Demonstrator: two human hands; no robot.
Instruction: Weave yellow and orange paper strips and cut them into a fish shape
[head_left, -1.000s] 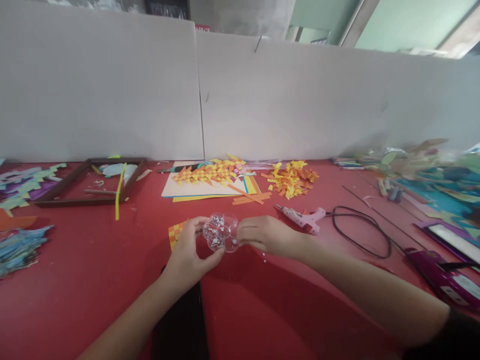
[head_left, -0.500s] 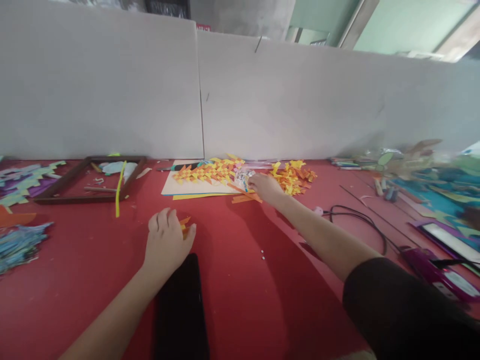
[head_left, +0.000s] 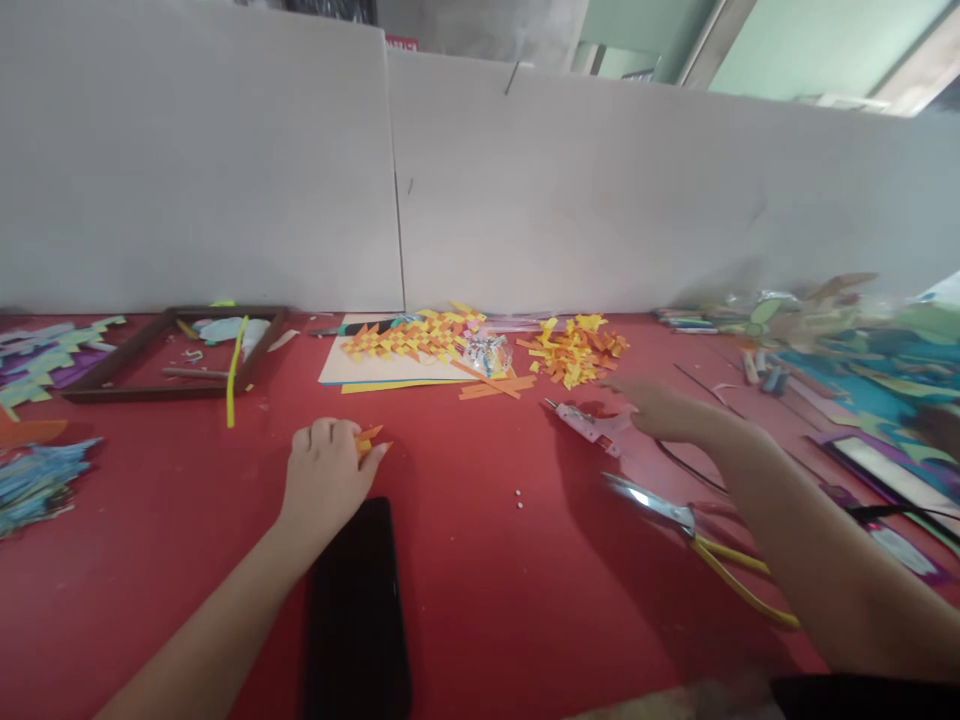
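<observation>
My left hand (head_left: 326, 465) rests over the table with its fingers closed around a small folded orange-and-yellow paper piece (head_left: 367, 440). Below it lies a black phone (head_left: 360, 610). My right hand (head_left: 664, 408), somewhat blurred, hovers beside the handle of a pink glue gun (head_left: 589, 425), fingers stretched to the left with nothing visible in them. Whether it touches the glue gun I cannot tell. Under my right forearm lie scissors (head_left: 675, 515) with yellow handles. Farther back are a woven orange-and-yellow paper strip (head_left: 412, 338), a clear bag of small shiny pieces (head_left: 487, 352) and a paper pile (head_left: 577, 350).
A brown frame (head_left: 150, 393) with scraps and a yellow strip (head_left: 234, 380) stands at the back left. Blue paper strips (head_left: 41, 485) lie at the left edge. Two tiny white dots (head_left: 518, 498) sit mid-table. A white partition (head_left: 570, 190) closes off the back.
My right hand has moved right and nearer, from the shiny bag to beside the glue gun. The glue gun and scissors, mostly hidden by the arm before, now show. My left hand keeps its paper piece.
</observation>
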